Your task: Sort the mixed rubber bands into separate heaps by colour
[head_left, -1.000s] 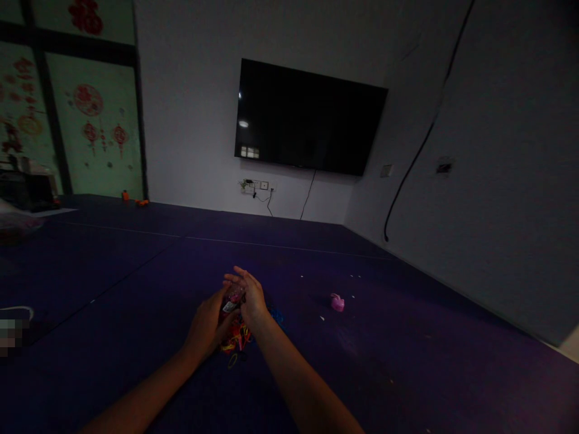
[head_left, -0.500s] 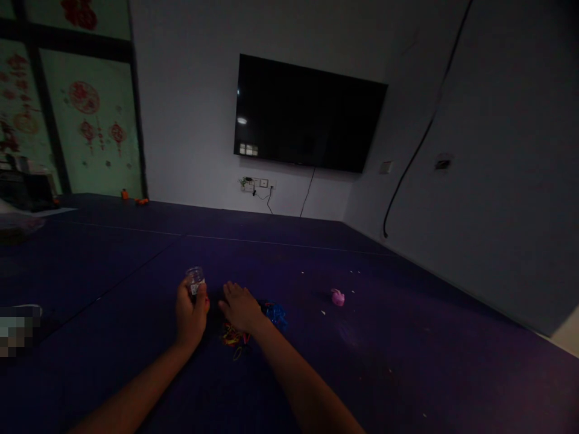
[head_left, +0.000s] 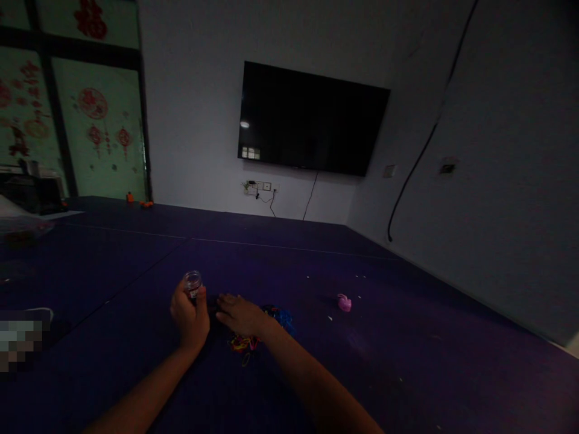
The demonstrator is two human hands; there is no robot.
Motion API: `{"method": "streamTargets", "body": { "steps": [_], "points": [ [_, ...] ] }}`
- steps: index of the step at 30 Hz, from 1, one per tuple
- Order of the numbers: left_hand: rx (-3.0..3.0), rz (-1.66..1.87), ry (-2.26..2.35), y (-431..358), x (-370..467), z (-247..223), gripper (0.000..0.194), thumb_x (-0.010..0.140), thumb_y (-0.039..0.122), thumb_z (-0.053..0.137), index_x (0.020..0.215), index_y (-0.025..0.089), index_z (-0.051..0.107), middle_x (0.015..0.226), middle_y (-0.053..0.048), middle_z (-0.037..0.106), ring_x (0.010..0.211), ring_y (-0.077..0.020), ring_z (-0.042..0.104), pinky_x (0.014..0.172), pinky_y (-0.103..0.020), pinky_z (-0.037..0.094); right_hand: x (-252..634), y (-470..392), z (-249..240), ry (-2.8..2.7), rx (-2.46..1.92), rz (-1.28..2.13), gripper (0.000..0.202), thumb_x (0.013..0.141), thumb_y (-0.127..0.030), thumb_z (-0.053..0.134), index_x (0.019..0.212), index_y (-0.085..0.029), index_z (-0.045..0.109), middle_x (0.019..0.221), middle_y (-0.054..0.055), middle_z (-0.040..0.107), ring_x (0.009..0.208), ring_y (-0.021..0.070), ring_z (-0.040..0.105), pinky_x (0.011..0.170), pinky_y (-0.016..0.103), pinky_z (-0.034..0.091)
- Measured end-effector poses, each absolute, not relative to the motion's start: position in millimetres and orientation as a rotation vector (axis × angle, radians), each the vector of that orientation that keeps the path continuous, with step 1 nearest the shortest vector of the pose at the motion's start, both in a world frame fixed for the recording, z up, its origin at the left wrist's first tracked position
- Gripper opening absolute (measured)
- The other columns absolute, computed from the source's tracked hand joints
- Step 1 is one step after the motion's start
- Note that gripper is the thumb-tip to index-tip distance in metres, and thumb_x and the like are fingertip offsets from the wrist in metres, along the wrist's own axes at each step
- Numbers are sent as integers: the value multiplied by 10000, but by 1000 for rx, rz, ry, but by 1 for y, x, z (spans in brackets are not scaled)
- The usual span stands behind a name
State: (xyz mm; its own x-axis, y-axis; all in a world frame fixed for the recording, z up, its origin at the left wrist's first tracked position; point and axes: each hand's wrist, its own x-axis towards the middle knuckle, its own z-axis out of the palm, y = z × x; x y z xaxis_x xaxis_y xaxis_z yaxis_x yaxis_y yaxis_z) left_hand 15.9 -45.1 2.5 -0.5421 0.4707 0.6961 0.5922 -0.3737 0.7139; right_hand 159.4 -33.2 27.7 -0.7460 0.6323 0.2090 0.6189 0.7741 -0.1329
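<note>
My left hand is wrapped around a small clear jar, its open mouth tipped up and away from me; a white label shows on its side. My right hand lies palm down with fingers stretched out, beside and partly over a heap of thin coloured elastic bands. Yellow and red bands show below the hand, and blue bands lie to its right. The palm hides the middle of the heap, and I cannot tell whether anything lies beneath the fingers.
A pink lump-like item sits on the dark purple floor to the right, near small white scraps. Orange objects lie by the door. A television hangs on the wall, with a black cable to its right.
My left hand has turned the jar slightly, so its mouth faces me more. My right hand has flattened and shifted a little down relative to the bands. The view has moved slightly.
</note>
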Motion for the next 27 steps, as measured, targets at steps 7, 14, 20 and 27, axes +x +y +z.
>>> {"method": "streamTargets", "body": {
  "steps": [7,14,20,27],
  "points": [
    [-1377,-1957,-1773,-41,10,-1,505,843,483,420,1221,149,454,1100,-148,572,1039,-301,516,921,-470,363,139,-50,25,-2557,-1363,-27,400,903,-363,407,1026,-83,665,1048,216,660,998,303,621,832,420,488],
    [-1429,-2075,-1696,-39,10,-3,462,834,461,444,1186,163,477,1068,-120,586,1004,-277,536,901,-429,396,122,-55,11,-2779,-1035,-139,407,877,-230,449,1248,-79,520,1331,171,493,1233,277,444,1045,468,315],
    [-1501,-2116,-1686,-35,12,-2,447,832,459,450,1146,145,501,1018,-114,604,939,-258,572,843,-401,440,157,-96,6,-2658,-1262,-245,482,896,-372,453,1277,-81,503,1345,190,469,1294,313,357,1085,512,210],
    [-1593,-2118,-1653,-40,16,0,467,828,473,471,1164,150,501,1008,-105,613,910,-246,582,833,-393,449,181,-87,2,-2609,-1161,-99,431,911,-280,440,1329,-175,451,1414,114,408,1362,254,234,1109,504,120]
  ]
}}
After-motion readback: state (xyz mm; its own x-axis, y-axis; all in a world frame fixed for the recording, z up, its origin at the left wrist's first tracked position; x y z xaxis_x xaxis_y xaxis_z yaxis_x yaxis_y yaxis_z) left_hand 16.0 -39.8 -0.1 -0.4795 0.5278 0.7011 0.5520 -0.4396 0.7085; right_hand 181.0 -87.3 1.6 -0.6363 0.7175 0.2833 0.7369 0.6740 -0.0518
